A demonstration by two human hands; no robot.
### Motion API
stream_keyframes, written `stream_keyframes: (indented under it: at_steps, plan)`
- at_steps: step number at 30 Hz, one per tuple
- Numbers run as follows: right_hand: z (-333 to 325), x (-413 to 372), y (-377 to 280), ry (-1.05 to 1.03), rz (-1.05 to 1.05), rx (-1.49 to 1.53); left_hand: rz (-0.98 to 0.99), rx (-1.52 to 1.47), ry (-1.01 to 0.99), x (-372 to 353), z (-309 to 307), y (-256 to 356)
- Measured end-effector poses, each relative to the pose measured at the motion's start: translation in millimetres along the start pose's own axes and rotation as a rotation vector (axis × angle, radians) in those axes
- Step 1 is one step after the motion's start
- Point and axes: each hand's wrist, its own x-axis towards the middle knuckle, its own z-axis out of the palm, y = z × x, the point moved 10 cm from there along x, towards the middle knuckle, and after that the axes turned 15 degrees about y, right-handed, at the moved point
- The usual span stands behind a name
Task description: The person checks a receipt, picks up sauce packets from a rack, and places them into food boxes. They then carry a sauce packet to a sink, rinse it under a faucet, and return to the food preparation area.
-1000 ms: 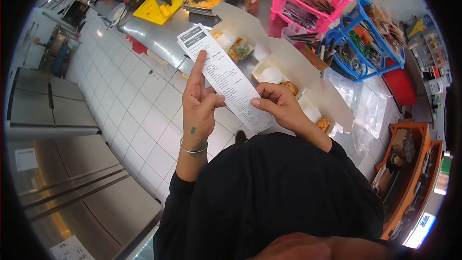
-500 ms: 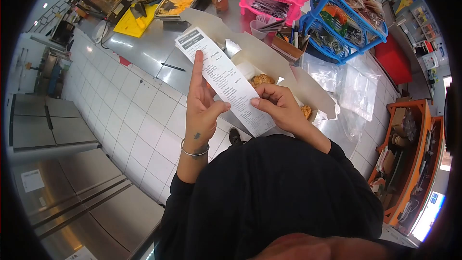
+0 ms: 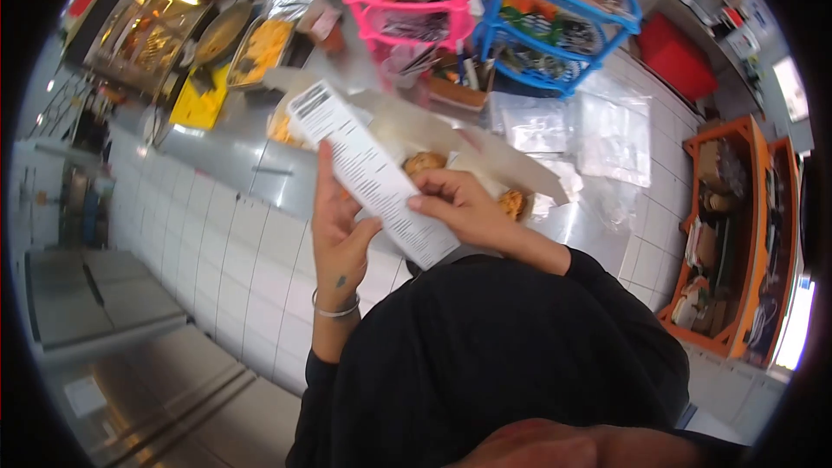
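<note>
Head view: the printed receipt [image 3: 371,175] is held aslant before the open food boxes [image 3: 530,177], and could be dropped or greased on the fried food [image 3: 425,163] if the seemingly one-sided grip is loosened. Its lower right edge is pinched between the right hand's [image 3: 455,211] thumb and fingers; its other edge is touched by the left hand [image 3: 340,230], spread open (thumb tip just beside the paper).

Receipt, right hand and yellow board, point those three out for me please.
Receipt [image 3: 373,172], head view: middle of its printed face.
Right hand [image 3: 462,211], head view: back of the hand.
Yellow board [image 3: 192,113], head view: bare patch near its lower edge.
</note>
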Motion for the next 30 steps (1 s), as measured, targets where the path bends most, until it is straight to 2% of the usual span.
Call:
stream_keyframes:
  at_steps: [2, 5, 8, 9, 10, 12, 14, 16, 18, 21, 24, 25, 28, 30]
  plan:
    - [-10.7, 6.2, -5.7, 0.034, -0.106, -0.033, 0.024, 0.038, 0.024, 4.0, -1.0, -1.3]
    - [-65.4, 26.1, -52.5, 0.227, -0.316, -0.413, 0.063, 0.061, 0.084, 7.8, -8.7, 1.0]
    - [-154.9, 52.2, -112.6, 0.537, -0.568, -1.043, 0.035, 0.059, 0.098, 7.0, -16.2, 4.3]
    - [-192.9, 68.7, -105.6, 0.535, -0.455, -1.278, 0.04, 0.048, 0.115, 7.7, -20.1, 5.9]
    - [-223.6, 83.8, -88.8, 0.449, -0.357, -1.488, 0.041, 0.035, 0.109, 8.7, -21.6, 5.9]
    - [-315.1, 134.9, -5.5, 0.227, -0.133, -1.641, 0.047, 0.024, 0.131, 8.0, -29.3, 4.7]
    - [-352.4, 157.5, 21.7, 0.329, -0.324, -1.651, 0.086, 0.037, 0.137, 8.3, -33.4, 7.9]
    - [-377.5, 177.4, 21.3, 0.504, -0.265, -1.704, 0.051, 0.005, 0.146, 7.2, -33.2, 10.8]
    - [-421.9, 204.8, 31.5, 0.591, -0.308, -1.808, 0.035, -0.003, 0.146, 6.7, -35.9, 14.4]
    - [-421.5, 213.2, 40.9, 0.523, -0.345, -1.854, 0.031, -0.019, 0.151, 4.1, -35.0, 20.1]
    - [-428.6, 212.6, 38.1, 0.782, -0.157, -1.762, 0.084, -0.001, 0.204, 4.8, -37.7, 19.1]
    - [-433.3, 219.2, 39.3, 0.816, -0.176, -1.702, 0.08, 0.003, 0.205, 4.3, -38.4, 17.8]
    - [-430.4, 212.6, 34.7, 0.809, -0.039, -1.796, 0.07, 0.001, 0.215, 3.3, -38.9, 16.3]
    - [-426.2, 212.4, 33.8, 0.775, -0.099, -1.934, 0.078, 0.003, 0.226, 2.7, -40.1, 17.0]
